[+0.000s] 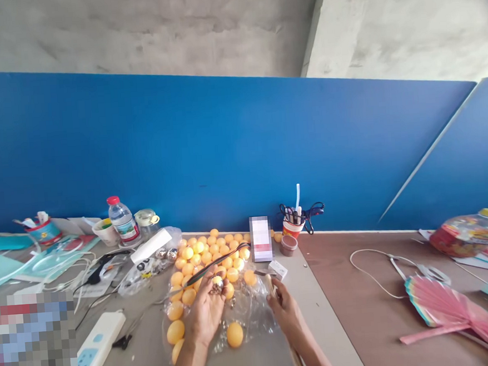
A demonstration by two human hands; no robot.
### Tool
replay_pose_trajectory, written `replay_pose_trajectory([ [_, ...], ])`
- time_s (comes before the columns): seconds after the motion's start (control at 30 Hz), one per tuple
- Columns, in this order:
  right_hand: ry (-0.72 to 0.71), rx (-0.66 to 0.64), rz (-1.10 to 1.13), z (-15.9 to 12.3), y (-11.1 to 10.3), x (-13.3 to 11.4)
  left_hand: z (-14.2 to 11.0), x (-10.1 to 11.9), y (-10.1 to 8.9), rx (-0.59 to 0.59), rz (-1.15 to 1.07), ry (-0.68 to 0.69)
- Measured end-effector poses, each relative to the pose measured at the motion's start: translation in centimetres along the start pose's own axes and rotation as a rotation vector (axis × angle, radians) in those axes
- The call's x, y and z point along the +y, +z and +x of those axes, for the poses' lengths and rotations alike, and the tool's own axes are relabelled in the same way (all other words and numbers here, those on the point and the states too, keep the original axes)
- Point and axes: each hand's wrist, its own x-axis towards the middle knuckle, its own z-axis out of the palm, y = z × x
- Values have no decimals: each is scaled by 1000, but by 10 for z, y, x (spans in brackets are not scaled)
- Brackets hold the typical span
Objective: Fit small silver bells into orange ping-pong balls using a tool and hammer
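Note:
My left hand (207, 311) is turned palm up, its fingers curled around a small shiny silver ball (217, 286). My right hand (287, 308) is closed on a pale, thin, stick-like thing (297, 363) that runs down past the wrist; its exact kind is unclear. Orange table tennis balls (207, 258) lie in a clear plastic bag (257, 313) behind and beside my left hand. One orange ball (235, 334) rests between my forearms. A long dark strip (218, 261) lies slantwise across the balls.
A phone (261, 240) stands behind the balls, near a small white box (278, 269), a brown round tub (289, 245) and a cup of cables (293, 227). A white power strip (99, 349), a water bottle (123, 220) and cables lie left. A pink fan (448, 305) is right.

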Motion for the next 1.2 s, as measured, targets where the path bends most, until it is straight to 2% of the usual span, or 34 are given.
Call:
replay_pose_trajectory([
  [0.13,27,64,-121,-2,3,-2,-1,3,0,-9,-5,11],
  [0.37,25,39,-181,-3,9,-1,0,9,-2,12,-19,65],
  [0.73,22,-7,-353,-4,8,-6,-2,15,1,-39,-53,26],
  [1.2,-136,-14,-612,-11,11,-5,-2,13,5,-12,-8,10],
])
